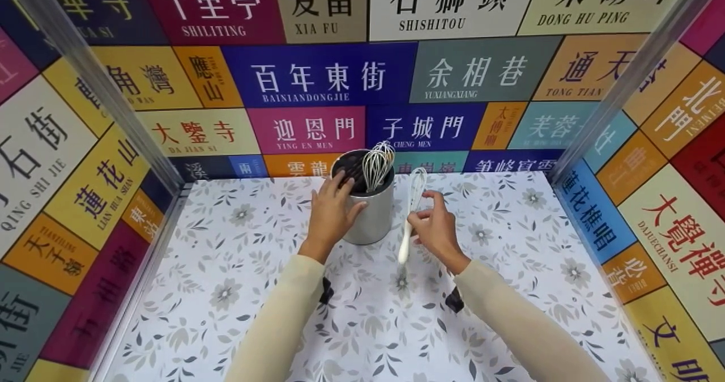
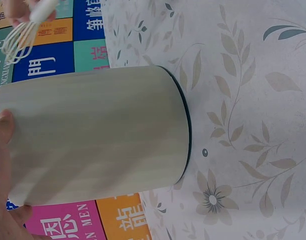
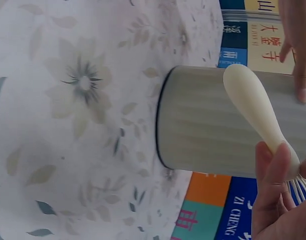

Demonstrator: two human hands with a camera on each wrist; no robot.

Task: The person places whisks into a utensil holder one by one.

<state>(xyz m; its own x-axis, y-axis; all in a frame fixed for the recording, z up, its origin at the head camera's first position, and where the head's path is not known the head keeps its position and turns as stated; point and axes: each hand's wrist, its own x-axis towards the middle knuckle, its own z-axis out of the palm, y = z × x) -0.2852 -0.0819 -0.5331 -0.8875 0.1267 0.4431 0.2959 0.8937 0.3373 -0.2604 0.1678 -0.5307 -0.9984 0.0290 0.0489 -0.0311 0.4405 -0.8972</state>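
Observation:
A pale grey cylindrical utensil holder [image 1: 371, 217] stands upright at the back of the patterned table. In its dark slotted inside leans a wire whisk [image 1: 378, 168], loops upward. My left hand [image 1: 330, 215] holds the holder near its rim, thumb on the front wall and fingers over the left edge. Just right of the holder, my right hand [image 1: 439, 230] pinches a smaller whisk [image 1: 405, 240] where its white handle meets the wires. That whisk is held loops up, handle end down. In the right wrist view its handle [image 3: 252, 102] passes before the holder [image 3: 202, 120].
The table [image 1: 226, 257] has a white cloth with grey leaves and flowers. Panels [image 1: 317, 76] of coloured sign blocks with lettering rise behind and on both sides, joined by clear corner strips [image 1: 623, 70]. Small black pieces [image 1: 455, 301] show by each wrist.

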